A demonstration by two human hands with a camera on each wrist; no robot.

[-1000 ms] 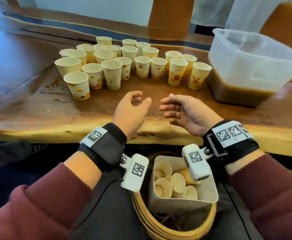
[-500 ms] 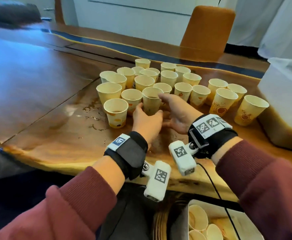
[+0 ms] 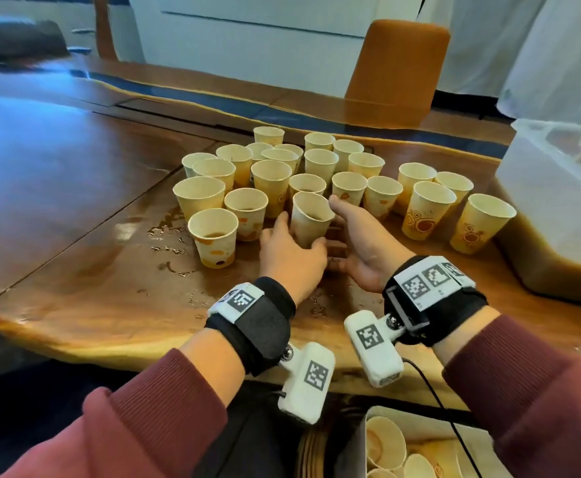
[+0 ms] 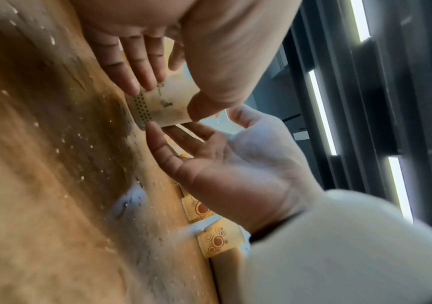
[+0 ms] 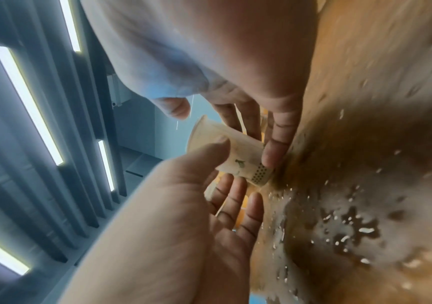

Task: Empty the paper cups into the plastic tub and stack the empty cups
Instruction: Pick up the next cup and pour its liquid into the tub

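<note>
The left hand curls round a tilted cup on the surface; the right hand lies open beside it. Thin, crushable paper, likely wet: take the grip mid-wall, lightly.

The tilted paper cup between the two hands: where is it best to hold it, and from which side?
Grip the tilted cup round its middle wall, from the near side: other cups crowd close behind it, and a pinched rim would likely fold. The left hand holds it so; the right hand lies open beside it.
</note>
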